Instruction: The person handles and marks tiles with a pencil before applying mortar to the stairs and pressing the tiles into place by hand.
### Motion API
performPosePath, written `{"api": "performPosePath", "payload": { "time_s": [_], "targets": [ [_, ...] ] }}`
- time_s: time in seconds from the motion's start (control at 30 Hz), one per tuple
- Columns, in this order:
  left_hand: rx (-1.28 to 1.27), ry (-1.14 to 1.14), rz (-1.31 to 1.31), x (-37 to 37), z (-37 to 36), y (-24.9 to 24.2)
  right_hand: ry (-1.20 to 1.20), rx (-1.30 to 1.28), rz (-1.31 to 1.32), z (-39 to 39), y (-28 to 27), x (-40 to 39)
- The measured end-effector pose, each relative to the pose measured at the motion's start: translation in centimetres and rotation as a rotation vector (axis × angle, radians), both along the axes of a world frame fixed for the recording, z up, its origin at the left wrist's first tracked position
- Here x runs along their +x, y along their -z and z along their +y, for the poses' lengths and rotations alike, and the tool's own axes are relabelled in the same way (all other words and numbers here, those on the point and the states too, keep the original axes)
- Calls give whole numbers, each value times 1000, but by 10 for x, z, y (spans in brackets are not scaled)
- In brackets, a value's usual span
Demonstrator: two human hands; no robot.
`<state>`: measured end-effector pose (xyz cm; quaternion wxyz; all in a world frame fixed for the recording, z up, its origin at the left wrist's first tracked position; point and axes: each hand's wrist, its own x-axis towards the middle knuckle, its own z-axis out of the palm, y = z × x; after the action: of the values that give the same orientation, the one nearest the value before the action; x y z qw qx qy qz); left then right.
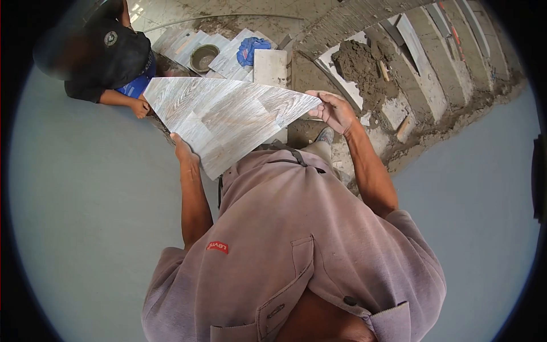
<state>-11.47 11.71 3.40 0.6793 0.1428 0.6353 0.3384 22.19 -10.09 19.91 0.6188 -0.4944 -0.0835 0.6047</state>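
A large wood-patterned floor tile (228, 117), cut to a slanted shape, is held up in front of my body. My left hand (183, 149) grips its lower left edge, the fingers partly hidden behind it. At the pointed right end, my right hand (333, 111) has its thumb on top and its fingers curled underneath. Beyond the tile's left corner a co-worker (108, 57) in a dark shirt crouches, one hand near that corner.
Behind the tile lie a bucket (204, 58), a blue plastic bag (252, 51) and laid wood-patterned tiles (181, 48). To the right, a mortar heap (364, 68) sits beside stair-like steps (421, 68) smeared with cement. Grey walls (91, 188) flank me.
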Motion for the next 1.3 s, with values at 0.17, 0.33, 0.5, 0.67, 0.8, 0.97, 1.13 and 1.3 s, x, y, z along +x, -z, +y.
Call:
{"api": "performPosePath", "payload": {
  "time_s": [0.17,0.33,0.5,0.67,0.8,0.97,1.13,1.3],
  "targets": [
    [-49,-7,36,1,-3,-8,47,15,82,10,3,0],
    [-68,-43,18,1,-7,-13,69,-32,55,17,4,-1],
    [-30,-47,70,-8,-8,11,89,-109,-146,19,14,-6],
    [-8,-25,141,-21,0,51,50,-196,-283,13,20,-13],
    [-43,44,246,-19,5,51,-1,-360,-544,10,16,-22],
    [-96,155,263,-26,9,71,-30,-404,-618,15,-1,-30],
    [-175,184,220,-19,8,43,-53,-342,-557,21,-18,-38],
    [-239,238,119,-21,1,35,7,-183,-370,32,-51,-51]
  ]
}}
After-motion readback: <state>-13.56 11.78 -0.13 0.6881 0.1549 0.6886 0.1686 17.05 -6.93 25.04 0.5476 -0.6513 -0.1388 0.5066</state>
